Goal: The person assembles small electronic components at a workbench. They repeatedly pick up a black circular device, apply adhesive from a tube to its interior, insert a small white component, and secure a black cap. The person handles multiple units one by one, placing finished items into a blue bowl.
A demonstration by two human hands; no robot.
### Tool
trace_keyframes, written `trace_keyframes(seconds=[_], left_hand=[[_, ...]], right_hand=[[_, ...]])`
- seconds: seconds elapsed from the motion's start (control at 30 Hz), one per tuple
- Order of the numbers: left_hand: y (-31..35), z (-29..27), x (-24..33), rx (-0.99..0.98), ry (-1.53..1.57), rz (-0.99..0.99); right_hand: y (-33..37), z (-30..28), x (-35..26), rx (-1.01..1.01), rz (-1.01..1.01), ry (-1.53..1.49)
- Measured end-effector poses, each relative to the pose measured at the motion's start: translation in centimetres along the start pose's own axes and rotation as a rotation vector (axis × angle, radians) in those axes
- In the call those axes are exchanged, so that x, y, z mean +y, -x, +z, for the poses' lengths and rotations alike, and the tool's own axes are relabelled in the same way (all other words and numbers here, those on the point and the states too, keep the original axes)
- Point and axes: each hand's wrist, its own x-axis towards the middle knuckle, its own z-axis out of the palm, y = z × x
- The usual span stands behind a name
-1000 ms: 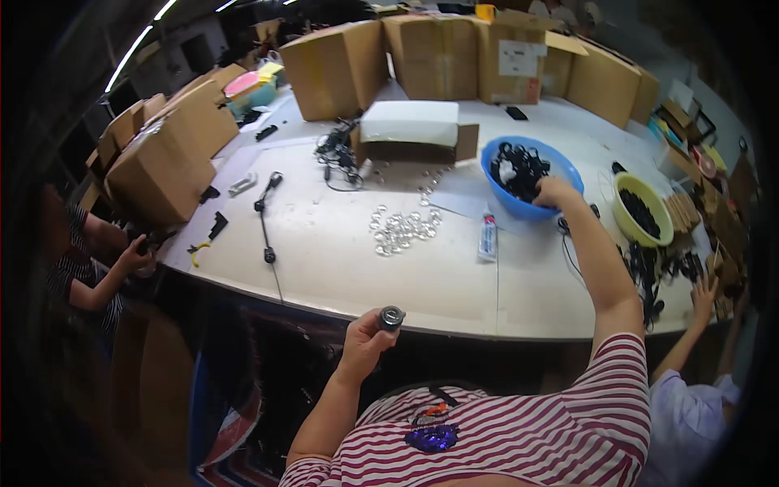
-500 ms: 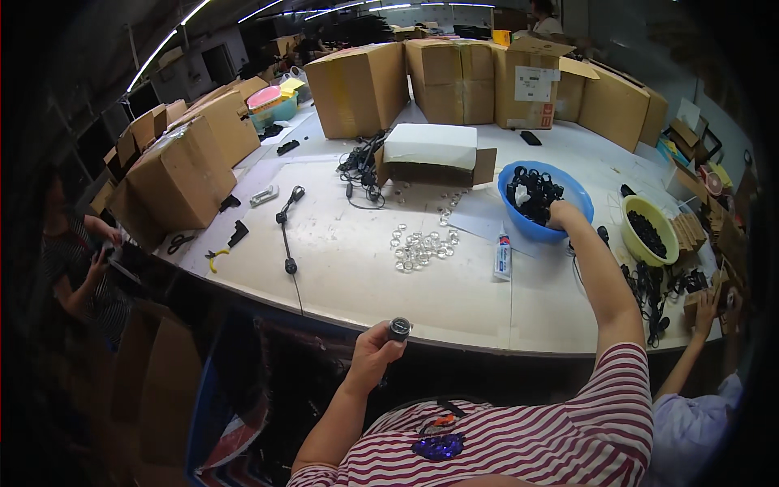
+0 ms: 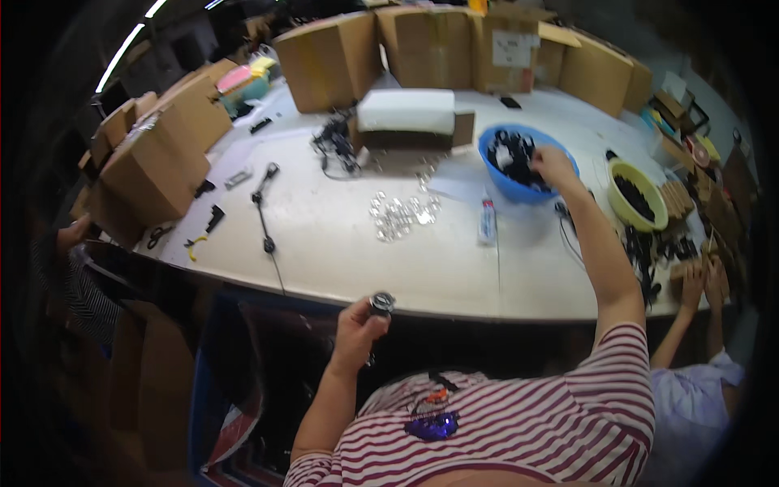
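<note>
A dark cylindrical part (image 3: 381, 303) with a pale-rimmed round end is clamped between the thumb and curled fingers of the left hand (image 3: 357, 329), its end facing up beside the table's near edge. Ahead and well to the right of that hand, the right hand (image 3: 556, 168) reaches over the rim of a blue bowl (image 3: 519, 191), fingers down at the black ring-like pieces (image 3: 519, 170) inside; whether they are closed on one cannot be told. Just left of the right hand, a white scrap (image 3: 503, 154) lies on the pieces. Nearer the person than the right hand, and to its left, a white-and-blue tube (image 3: 487, 221) lies on the table (image 3: 454, 276). Straight ahead of the left hand are scattered clear discs (image 3: 396, 215), and beyond them an open box with a white top (image 3: 406, 111). Left of the left hand lie a black cable with fittings (image 3: 261, 213) and, farther left, yellow-handled pliers (image 3: 193, 246). Right of the right hand stands a yellow-green bowl (image 3: 660, 213) of small black pieces; nearer the person, a co-worker's hands (image 3: 692, 284) are at the table edge.
</note>
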Motion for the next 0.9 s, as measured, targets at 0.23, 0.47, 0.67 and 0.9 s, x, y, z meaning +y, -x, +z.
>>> trace_keyframes(seconds=[0.23, 0.47, 0.67, 0.9], left_hand=[[1.4, -0.3, -0.5, -0.015, -0.001, 0.068], [0.7, -0.5, -0.4, 0.003, 0.002, 0.051], [0.7, -0.3, 0.1, -0.012, 0.039, 0.010], [0.3, -0.4, -0.2, 0.028, -0.045, 0.006]], right_hand=[[-0.6, 1.3, -0.2, -0.091, 0.032, 0.056], [-2.1, 4.4, 2.8, -0.461, 0.061, 0.337], [-2.4, 3.8, 1.0, -0.342, 0.330, 0.336], [0.2, 1.0, -3.9, 0.015, -0.035, -0.317]])
